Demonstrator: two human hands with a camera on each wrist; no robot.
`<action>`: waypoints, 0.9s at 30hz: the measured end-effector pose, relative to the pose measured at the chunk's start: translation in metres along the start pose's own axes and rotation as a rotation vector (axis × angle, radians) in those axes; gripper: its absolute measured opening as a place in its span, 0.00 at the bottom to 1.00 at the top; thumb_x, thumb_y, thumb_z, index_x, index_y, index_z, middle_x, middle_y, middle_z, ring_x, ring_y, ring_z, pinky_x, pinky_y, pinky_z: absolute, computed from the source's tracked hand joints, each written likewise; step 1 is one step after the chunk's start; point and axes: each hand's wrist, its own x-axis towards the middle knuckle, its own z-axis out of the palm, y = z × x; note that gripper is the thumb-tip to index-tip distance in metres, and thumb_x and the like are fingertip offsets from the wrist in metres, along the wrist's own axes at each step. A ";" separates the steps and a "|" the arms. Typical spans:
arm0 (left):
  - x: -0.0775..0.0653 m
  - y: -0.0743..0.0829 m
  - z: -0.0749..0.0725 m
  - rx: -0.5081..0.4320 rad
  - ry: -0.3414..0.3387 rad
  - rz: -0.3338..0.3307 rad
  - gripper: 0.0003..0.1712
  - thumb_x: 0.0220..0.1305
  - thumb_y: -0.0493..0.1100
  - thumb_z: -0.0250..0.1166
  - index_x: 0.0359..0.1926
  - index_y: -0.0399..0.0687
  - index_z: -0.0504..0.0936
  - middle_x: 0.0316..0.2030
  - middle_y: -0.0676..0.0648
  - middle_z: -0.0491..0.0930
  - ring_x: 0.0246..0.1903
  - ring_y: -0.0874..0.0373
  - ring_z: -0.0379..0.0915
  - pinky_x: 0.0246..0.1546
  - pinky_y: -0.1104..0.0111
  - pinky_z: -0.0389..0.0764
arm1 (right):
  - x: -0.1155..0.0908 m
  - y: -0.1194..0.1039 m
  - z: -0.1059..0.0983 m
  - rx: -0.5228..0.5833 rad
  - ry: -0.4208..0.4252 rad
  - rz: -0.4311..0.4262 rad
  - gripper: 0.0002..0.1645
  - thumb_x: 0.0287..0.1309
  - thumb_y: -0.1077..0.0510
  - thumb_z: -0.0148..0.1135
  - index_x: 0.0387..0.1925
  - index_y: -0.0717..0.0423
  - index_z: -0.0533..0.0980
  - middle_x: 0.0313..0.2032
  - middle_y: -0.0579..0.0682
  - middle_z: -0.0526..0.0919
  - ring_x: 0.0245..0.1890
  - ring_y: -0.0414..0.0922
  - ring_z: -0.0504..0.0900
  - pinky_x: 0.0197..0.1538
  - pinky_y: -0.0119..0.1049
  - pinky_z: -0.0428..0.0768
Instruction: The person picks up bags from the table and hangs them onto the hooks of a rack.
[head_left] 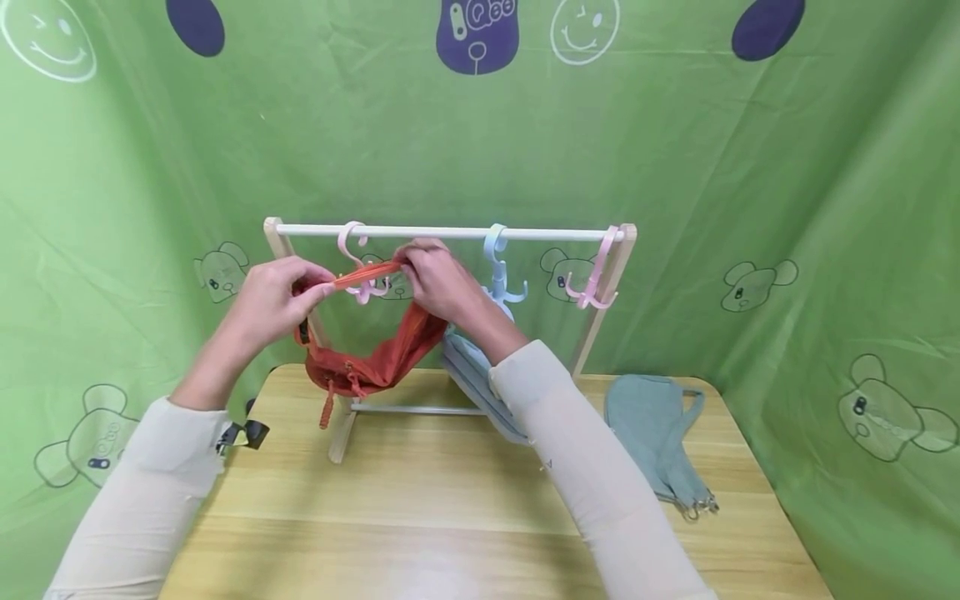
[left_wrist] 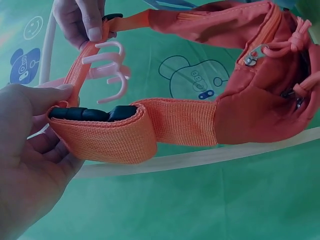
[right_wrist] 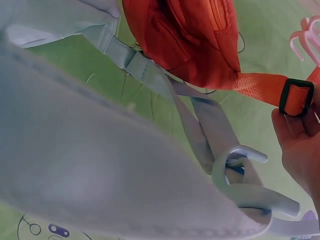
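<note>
A red-orange waist bag hangs by its strap between both hands, in front of the rack. My left hand pinches the orange strap between thumb and fingers; a folded band with a black buckle lies over its fingers. My right hand holds the strap's other end, beside a black slider. Between the hands the strap runs taut, right in front of a pink hook. In the left wrist view the hook's prongs stand beside the strap; whether they touch is hard to tell.
The rack's white rod also bears a blue hook and another pink hook. A pale blue bag hangs from the blue hook, close to the right forearm. On the wooden table lies a grey-green bag at right.
</note>
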 end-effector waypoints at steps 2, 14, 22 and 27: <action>0.000 0.000 0.002 0.000 -0.005 -0.003 0.08 0.68 0.36 0.69 0.45 0.36 0.88 0.30 0.41 0.85 0.22 0.59 0.68 0.20 0.75 0.69 | 0.000 0.001 0.001 -0.006 -0.015 0.001 0.17 0.76 0.61 0.54 0.59 0.60 0.80 0.59 0.53 0.85 0.66 0.50 0.77 0.72 0.40 0.75; -0.007 -0.007 0.010 -0.018 -0.051 -0.057 0.09 0.70 0.38 0.68 0.45 0.37 0.88 0.34 0.39 0.87 0.27 0.56 0.74 0.26 0.75 0.74 | -0.007 0.004 0.009 -0.010 -0.063 0.001 0.15 0.76 0.60 0.55 0.57 0.59 0.81 0.57 0.54 0.86 0.63 0.52 0.79 0.71 0.42 0.77; -0.014 -0.015 0.017 -0.037 -0.046 -0.113 0.10 0.71 0.40 0.67 0.46 0.38 0.88 0.33 0.40 0.86 0.27 0.57 0.73 0.25 0.74 0.74 | -0.012 0.003 0.019 -0.011 -0.061 0.006 0.15 0.76 0.59 0.55 0.56 0.58 0.81 0.56 0.54 0.85 0.59 0.51 0.80 0.66 0.42 0.80; -0.015 -0.018 0.022 -0.057 -0.051 -0.134 0.10 0.71 0.41 0.67 0.46 0.39 0.88 0.34 0.40 0.87 0.27 0.57 0.74 0.26 0.75 0.76 | -0.016 0.004 0.024 -0.010 -0.058 0.034 0.15 0.76 0.58 0.55 0.57 0.58 0.80 0.55 0.54 0.84 0.58 0.50 0.80 0.64 0.42 0.81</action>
